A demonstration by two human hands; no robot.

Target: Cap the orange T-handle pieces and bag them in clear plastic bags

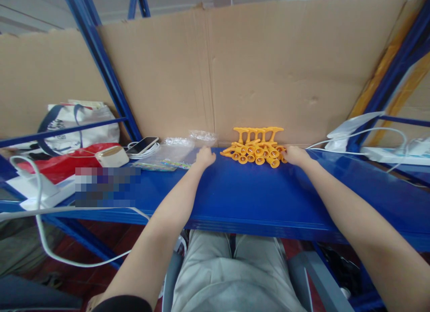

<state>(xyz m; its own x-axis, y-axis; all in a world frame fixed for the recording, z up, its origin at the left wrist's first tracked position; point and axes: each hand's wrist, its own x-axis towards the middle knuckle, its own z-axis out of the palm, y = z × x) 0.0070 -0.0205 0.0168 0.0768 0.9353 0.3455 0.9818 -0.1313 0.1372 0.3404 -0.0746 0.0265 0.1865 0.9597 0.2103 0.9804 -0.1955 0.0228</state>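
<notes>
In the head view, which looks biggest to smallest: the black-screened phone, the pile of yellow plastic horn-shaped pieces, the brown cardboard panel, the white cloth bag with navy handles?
1. Brown cardboard panel
2. White cloth bag with navy handles
3. Pile of yellow plastic horn-shaped pieces
4. Black-screened phone

- I see the stacked pieces (258, 151) on the surface (251, 200), before the cardboard (248, 74).
- My right hand (295, 155) is at their right end; my left hand (205, 158) is left of them, beside the plastic bags (174, 153).
- Left of the bags, a phone (143, 145) lies on a coiled cable (148, 155).
- Farther left is a cloth bag (97, 128).
</notes>
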